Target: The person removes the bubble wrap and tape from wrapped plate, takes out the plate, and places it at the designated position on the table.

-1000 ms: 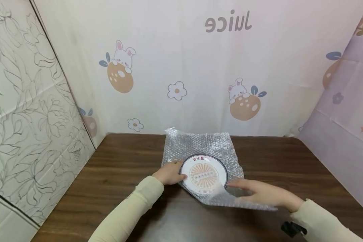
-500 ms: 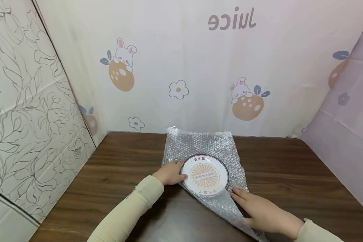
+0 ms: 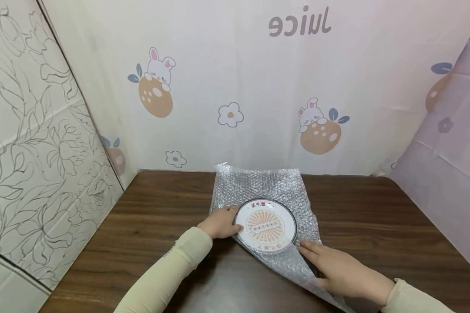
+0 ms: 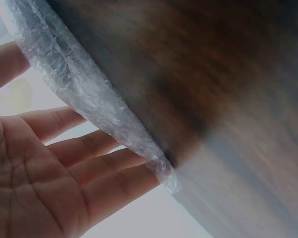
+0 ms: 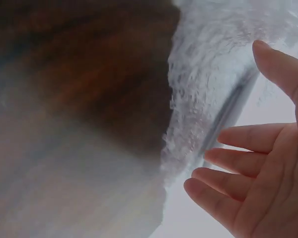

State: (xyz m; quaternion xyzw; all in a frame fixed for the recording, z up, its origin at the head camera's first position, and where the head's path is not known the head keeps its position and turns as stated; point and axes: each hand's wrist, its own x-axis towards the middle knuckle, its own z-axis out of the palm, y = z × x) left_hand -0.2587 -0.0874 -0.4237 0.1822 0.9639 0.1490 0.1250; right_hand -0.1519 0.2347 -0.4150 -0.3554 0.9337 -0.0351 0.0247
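A round white plate (image 3: 264,225) with a dark rim, an orange ray pattern and red characters lies on a sheet of bubble wrap (image 3: 260,182). The wrap's near corner slants over the plate's lower edge and toward the front right. My left hand (image 3: 219,223) rests at the plate's left edge, thumb over the rim. In the left wrist view its fingers reach out nearly straight to the wrap's edge (image 4: 84,89), fingertips hidden there. My right hand (image 3: 338,269) lies flat by the near right part of the wrap. The right wrist view shows its fingers (image 5: 251,139) straight and spread beside the wrap (image 5: 188,94).
All this lies on a dark brown wooden table (image 3: 160,208). A pale curtain (image 3: 203,65) printed with rabbits, fruit and flowers hangs behind its far edge. At the left stands a white panel (image 3: 43,143) with line-drawn flowers.
My right hand has moved down toward me from the plate's right side, and the wrap's near corner came down with it. The left hand has stayed at the plate's edge.
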